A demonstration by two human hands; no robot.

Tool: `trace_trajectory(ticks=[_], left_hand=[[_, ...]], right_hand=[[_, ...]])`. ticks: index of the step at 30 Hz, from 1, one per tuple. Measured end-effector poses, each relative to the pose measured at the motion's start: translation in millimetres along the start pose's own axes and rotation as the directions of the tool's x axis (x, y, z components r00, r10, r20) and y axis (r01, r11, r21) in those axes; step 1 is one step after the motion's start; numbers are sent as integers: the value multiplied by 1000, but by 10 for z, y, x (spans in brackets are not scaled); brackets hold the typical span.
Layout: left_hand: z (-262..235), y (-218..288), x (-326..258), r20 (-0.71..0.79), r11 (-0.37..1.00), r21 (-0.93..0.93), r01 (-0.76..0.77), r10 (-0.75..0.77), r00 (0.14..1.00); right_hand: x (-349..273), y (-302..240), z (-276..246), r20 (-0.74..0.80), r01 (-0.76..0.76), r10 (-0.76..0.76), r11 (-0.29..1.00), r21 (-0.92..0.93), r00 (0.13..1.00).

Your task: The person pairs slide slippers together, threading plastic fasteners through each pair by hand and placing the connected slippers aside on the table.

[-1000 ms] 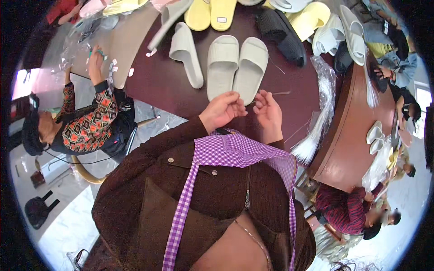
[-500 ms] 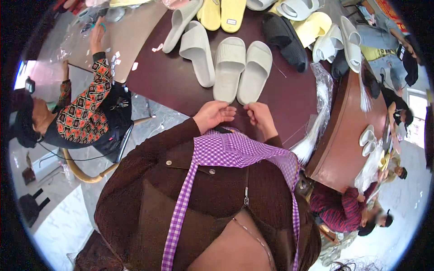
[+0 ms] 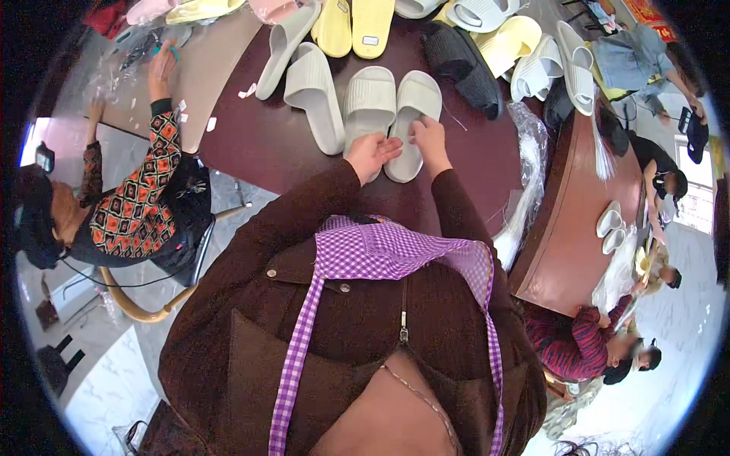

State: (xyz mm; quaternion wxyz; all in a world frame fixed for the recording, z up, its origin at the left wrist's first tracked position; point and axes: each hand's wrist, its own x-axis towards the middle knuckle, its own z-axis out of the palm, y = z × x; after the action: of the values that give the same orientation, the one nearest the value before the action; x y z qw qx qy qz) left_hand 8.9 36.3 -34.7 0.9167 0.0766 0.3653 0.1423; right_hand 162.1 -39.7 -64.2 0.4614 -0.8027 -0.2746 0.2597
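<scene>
Head view has a pair of grey slippers [image 3: 369, 95] side by side on the maroon table [image 3: 258, 137], toes toward its far edge and heels toward its near edge, which the body partly hides. The left hand [image 3: 372, 156] lies over the heel of the left slipper, its grip slack with fingers partly spread. The right hand [image 3: 430, 144] is bent over the insole of the right slipper; whether its grip pinches anything, I cannot tell. A push from those right fingers could swivel that slipper out of line, and, with the two so close, nudge its mate as well. Toward the table's left edge, a loose grey slipper [image 3: 313, 102] has its heel right against or just beside the pair; a sideways shove might knock it, and its similar colour could lead to a mix-up. Farther off, yellow slippers [image 3: 372, 30] and black slippers [image 3: 462, 68] crowd the far side, so sliding the pair that way risks a jam. Along the right edge, clear plastic [image 3: 531, 137] could snag a passing sleeve.
</scene>
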Motion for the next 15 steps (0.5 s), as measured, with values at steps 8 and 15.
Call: trace_trajectory(ticks=[8,15], left_hand=[[-51,-93,162,180,955,189,-227,194,964],[216,63,285,-92,996,-14,-91,89,992]], right_hand=[[-169,-48,129,-271,272,-303,951,-144,914],[-75,-442,-319,-261,3,39,988,157,965]])
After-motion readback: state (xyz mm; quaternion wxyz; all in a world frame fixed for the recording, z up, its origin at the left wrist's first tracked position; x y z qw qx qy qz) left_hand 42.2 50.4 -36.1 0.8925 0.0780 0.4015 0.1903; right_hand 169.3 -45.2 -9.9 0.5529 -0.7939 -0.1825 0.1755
